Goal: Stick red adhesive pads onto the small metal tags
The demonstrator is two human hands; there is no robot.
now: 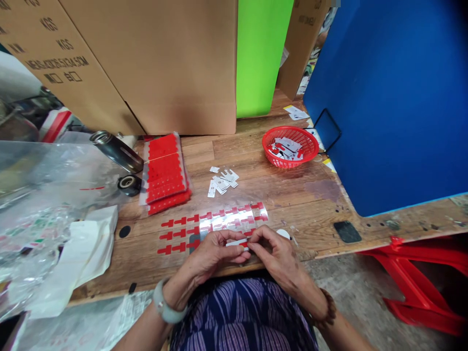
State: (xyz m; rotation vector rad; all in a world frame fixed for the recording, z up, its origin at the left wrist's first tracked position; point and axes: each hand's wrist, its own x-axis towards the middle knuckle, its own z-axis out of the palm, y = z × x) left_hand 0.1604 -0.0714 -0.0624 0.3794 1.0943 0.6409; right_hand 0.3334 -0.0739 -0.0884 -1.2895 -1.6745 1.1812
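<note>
My left hand (210, 253) is closed on a small white card piece (236, 243) just above the table's front edge. At the right end of that piece shows a red T-shaped sticker (243, 245), and the fingertips of my right hand (275, 253) pinch there. How much of the sticker lies on the card is hidden by my fingers. Under and beyond my hands lies a clear sheet (243, 214) with rows of red T-shaped stickers. A loose pile of white card pieces (221, 183) rests farther back.
A red basket (268, 150) at the back right holds white and red pieces. Stacked red sticker sheets (164, 168), a dark flask (119, 152) and its cap (129, 185) stand left. Cardboard (175, 63) and a blue board (387, 107) rise behind; a red stool (413, 278) is at right.
</note>
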